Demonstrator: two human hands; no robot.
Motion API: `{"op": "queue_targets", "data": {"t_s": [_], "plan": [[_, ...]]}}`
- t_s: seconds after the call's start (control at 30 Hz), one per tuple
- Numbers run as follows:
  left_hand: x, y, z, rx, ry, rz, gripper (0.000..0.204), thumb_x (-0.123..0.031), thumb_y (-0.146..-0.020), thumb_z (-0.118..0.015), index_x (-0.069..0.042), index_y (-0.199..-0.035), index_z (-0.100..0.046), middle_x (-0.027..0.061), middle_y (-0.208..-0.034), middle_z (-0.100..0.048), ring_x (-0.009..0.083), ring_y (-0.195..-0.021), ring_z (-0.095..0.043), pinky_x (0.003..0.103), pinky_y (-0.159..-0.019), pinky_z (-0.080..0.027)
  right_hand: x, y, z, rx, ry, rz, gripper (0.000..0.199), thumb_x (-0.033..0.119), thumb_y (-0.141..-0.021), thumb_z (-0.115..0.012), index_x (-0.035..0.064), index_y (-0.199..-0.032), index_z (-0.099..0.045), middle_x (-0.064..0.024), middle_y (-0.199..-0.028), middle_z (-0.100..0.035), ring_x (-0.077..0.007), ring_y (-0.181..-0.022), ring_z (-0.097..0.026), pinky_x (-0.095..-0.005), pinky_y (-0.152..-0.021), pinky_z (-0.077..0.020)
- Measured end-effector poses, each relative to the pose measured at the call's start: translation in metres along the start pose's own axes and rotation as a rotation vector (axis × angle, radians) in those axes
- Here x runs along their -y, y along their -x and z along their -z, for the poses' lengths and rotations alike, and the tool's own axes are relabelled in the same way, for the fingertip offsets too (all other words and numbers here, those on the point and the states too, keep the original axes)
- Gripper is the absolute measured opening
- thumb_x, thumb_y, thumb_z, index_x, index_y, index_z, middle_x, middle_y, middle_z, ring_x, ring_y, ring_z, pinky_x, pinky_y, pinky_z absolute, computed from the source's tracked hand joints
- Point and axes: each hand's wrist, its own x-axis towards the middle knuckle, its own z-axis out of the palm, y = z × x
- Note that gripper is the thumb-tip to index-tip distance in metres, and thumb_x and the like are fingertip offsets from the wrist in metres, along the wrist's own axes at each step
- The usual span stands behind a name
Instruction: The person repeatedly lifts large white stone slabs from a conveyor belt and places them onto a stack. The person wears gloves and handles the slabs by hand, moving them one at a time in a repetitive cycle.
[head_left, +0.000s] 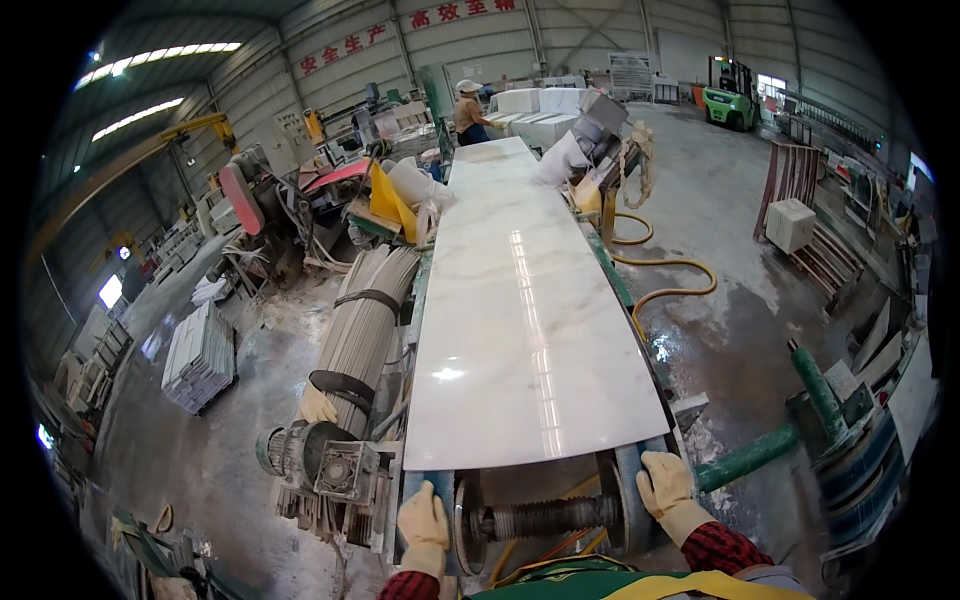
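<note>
While the marble slab lies on the conveyor | our gloved left hand and right hand rest loosely open, seemingly gripping nothing, on the end rollers.

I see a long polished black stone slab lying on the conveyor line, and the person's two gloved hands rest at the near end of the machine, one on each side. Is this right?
Not quite. The head view shows the long polished stone slab is white with faint grey veins, not black. The rest holds: it lies on the conveyor line, and the gloved left hand and gloved right hand rest at the near end, one on each side.
</note>
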Motion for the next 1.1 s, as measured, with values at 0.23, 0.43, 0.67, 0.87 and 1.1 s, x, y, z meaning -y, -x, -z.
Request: {"op": "queue_targets", "data": {"t_s": [0.23, 0.43, 0.67, 0.87, 1.1], "plan": [[0.018, -0.075, -0.019, -0.279, -0.145, -0.362, 0.04, -0.02, -0.099, -0.068, -0.005, -0.137, -0.066, 0.0284, -0.129, -0.067, 0.0481, -0.12, -0.062, 0.058, -0.109, -0.046, -0.032, -0.057, -0.033, -0.212, 0.113, 0.113, 0.042, 0.023, -0.094, -0.068, -0.0027, -0.128, -0.066, -0.0262, -0.125, -0.068, -0.0469, -0.119, -0.061, -0.0572, -0.109, -0.0447], [-0.002, -0.069, -0.016, 0.008, -0.189, -0.222, 0.047, -0.025, -0.095, -0.07, -0.006, -0.137, -0.063, 0.024, -0.141, -0.059, 0.0438, -0.133, -0.054, 0.055, -0.117, -0.041, -0.049, -0.05, -0.051, -0.08, 0.135, 0.081, 0.056, 0.026, -0.097, -0.066, -0.0038, -0.144, -0.061, -0.0299, -0.145, -0.062, -0.0487, -0.139, -0.055, -0.0586, -0.125, -0.0355], [0.003, -0.065, -0.03, -0.075, -0.172, -0.241, 0.052, -0.026, -0.1, -0.068, -0.005, -0.147, -0.06, 0.0272, -0.153, -0.055, 0.0477, -0.139, -0.052, 0.056, -0.121, -0.039, -0.049, -0.049, -0.048, -0.048, 0.161, 0.048, 0.058, 0.024, -0.096, -0.067, -0.0017, -0.147, -0.06, -0.0297, -0.15, -0.06, -0.0496, -0.143, -0.052, -0.0587, -0.126, -0.0349], [0.005, -0.063, -0.032, 0.053, -0.198, -0.1, 0.051, -0.028, -0.098, -0.071, -0.008, -0.144, -0.063, 0.0238, -0.147, -0.061, 0.0427, -0.139, -0.055, 0.056, -0.119, -0.041, -0.061, -0.042, -0.061, 0.016, 0.187, -0.031, 0.057, 0.018, -0.099, -0.064, -0.0011, -0.153, -0.057, -0.0285, -0.156, -0.055, -0.0483, -0.147, -0.049, -0.0579, -0.128, -0.0328], [-0.007, -0.054, -0.019, -0.104, -0.159, -0.163, 0.05, -0.03, -0.101, -0.068, -0.01, -0.146, -0.06, 0.0192, -0.149, -0.059, 0.04, -0.143, -0.053, 0.054, -0.121, -0.038, -0.058, -0.033, -0.05, 0.082, 0.196, -0.025, 0.062, 0.043, -0.113, -0.053, 0.0076, -0.163, -0.053, -0.0232, -0.168, -0.048, -0.0381, -0.159, -0.041, -0.0569, -0.131, -0.0279]]}}
